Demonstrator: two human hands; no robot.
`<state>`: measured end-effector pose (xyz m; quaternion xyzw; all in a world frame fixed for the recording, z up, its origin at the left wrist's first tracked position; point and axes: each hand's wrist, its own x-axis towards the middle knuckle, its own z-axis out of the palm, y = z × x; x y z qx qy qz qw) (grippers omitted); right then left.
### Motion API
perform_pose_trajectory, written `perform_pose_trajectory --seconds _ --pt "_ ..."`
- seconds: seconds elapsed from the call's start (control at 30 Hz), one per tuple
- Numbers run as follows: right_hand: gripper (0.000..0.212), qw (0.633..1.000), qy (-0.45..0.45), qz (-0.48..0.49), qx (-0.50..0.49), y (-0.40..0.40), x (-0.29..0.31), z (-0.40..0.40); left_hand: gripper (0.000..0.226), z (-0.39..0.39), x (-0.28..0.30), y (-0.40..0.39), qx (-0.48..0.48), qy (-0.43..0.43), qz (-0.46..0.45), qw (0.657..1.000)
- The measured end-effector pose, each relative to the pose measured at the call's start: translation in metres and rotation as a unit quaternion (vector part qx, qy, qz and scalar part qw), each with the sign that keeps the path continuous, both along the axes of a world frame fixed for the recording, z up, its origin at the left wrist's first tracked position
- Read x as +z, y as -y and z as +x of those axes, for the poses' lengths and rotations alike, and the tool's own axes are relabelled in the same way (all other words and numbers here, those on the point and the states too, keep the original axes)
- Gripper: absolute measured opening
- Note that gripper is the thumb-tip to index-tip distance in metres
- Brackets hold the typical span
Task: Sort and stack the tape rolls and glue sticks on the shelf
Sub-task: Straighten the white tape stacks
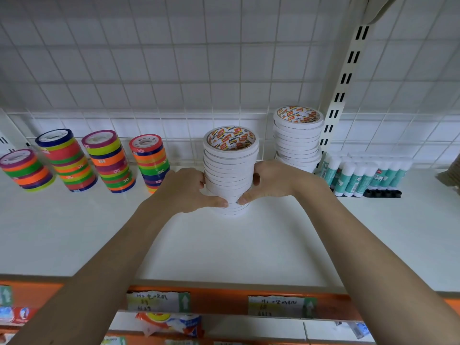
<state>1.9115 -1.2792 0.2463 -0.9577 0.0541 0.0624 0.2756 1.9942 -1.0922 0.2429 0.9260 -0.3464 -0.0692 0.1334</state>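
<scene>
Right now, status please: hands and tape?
Both hands, left hand and right hand, grip white tape stack on shelf. Second white stack close behind.

Soft, even, slightly dim light; faint shadows on the shelf (74,232); wide-angle bending at the edges, corners blurred.

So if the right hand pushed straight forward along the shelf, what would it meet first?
Probably the second stack of white tape rolls behind the right hand; it stands just beyond the stack of white tape rolls it grips, though depth is unclear.
</scene>
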Motion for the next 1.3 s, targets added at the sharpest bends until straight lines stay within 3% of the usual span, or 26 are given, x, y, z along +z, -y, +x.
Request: perform_pose_trajectory --seconds 0.3,0.53,0.63,0.8,0.97,1.3 --pt "0.043 1.000 -0.004 -0.009 -0.013 0.003 0.000 0.000 0.074 -0.001 -0.002 -0.002 0.006 -0.004 -0.011 1.000" --pt "0.054 0.998 -0.050 -0.020 -0.028 0.004 -0.013 -0.002 0.075 0.000 -0.006 -0.007 0.001 -0.012 0.009 1.000" --pt "0.044 0.997 -0.059 -0.038 -0.031 0.003 -0.027 -0.005 0.074 0.001 -0.014 -0.010 0.002 -0.017 0.038 0.999" --pt "0.023 1.000 -0.004 -0.019 -0.021 0.004 -0.042 -0.008 0.061 -0.004 -0.026 -0.003 -0.007 -0.035 -0.002 0.999" --pt "0.033 0.998 0.018 -0.039 -0.037 0.006 -0.044 -0.006 0.060 -0.002 -0.034 0.000 -0.005 -0.046 -0.052 0.998" --pt "0.036 0.999 0.013 -0.035 -0.033 0.004 -0.041 -0.002 0.062 0.004 -0.046 0.000 -0.016 -0.043 -0.064 0.997"
